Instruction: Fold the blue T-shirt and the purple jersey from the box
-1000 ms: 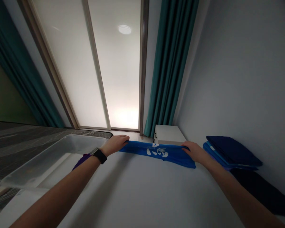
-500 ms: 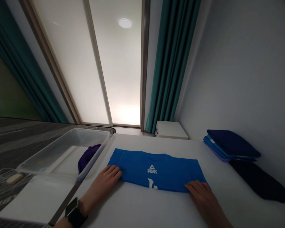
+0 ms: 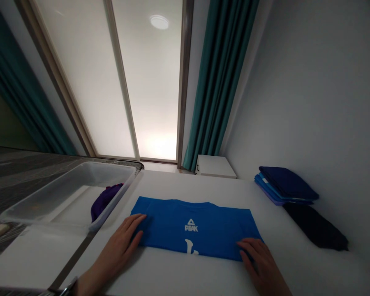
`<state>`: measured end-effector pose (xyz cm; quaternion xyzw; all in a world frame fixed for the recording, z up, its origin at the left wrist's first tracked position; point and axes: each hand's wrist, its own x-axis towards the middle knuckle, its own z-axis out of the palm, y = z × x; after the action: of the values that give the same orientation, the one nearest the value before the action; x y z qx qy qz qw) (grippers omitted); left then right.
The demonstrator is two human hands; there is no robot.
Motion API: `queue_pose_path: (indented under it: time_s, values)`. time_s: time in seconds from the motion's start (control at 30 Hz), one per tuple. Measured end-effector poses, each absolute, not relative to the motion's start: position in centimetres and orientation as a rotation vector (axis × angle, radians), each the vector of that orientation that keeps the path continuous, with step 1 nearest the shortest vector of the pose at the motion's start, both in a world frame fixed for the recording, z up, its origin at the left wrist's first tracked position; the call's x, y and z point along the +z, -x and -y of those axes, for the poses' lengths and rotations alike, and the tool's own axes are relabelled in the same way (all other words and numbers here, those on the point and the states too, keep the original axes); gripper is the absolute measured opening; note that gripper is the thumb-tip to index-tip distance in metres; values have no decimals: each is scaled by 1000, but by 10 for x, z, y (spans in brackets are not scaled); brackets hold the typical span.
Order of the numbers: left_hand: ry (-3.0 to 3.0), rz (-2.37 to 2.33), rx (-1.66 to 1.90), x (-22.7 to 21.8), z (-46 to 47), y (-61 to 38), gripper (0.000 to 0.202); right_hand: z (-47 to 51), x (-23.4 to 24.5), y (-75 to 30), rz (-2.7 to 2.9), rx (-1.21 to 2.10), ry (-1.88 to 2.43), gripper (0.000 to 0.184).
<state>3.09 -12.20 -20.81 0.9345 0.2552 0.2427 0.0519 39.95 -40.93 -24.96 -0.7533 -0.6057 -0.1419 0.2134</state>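
A blue T-shirt [image 3: 169, 224] with a white PEAK logo lies folded into a wide, flat strip on the white table [image 3: 160, 271]. On its left end rests my left hand [image 3: 123, 240], fingers stretched out and thumb apart, gripping nothing. My right hand [image 3: 257, 257] lies over the lower right corner of the shirt, its fingers extended and the thumb apart from them. Both hands touch the cloth from above. A watch [image 3: 69, 286] shows at my left wrist, partly cut off by the frame edge.
Left of the shirt, a clear plastic bin [image 3: 64, 174] holds a purple garment [image 3: 106, 201]. Folded clothes in dark and bright blue [image 3: 288, 183] are stacked at the right by the wall, beside a black garment [image 3: 317, 226]. A white cabinet [image 3: 216, 166] stands beyond the table.
My left hand has loosened, its thumb now spread from the fingers. The right hand's thumb has also come apart. The view has shifted slightly; the shirt stays folded.
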Motion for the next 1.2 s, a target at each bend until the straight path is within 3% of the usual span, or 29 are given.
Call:
queue_pose_path:
  time_s: [0.27,0.43,0.67,0.9,1.2]
  values:
    - [-3013,-859,522,-244,95,-32,56,409,-278,-404,1482,-286,2314,64]
    - [-3018,-885,570,-247,91,-31,52,412,-260,-432,1265,-84,2285,52]
    - [-2964,-676,689,-197,115,-87,36,421,-252,-451,1322,-340,2233,30]
    - [-2920,-107,384,-158,182,-218,26,419,-253,-434,1346,-501,2277,27]
    - [-3099,402,235,-177,191,-343,28,418,-248,-428,1349,-498,2302,25]
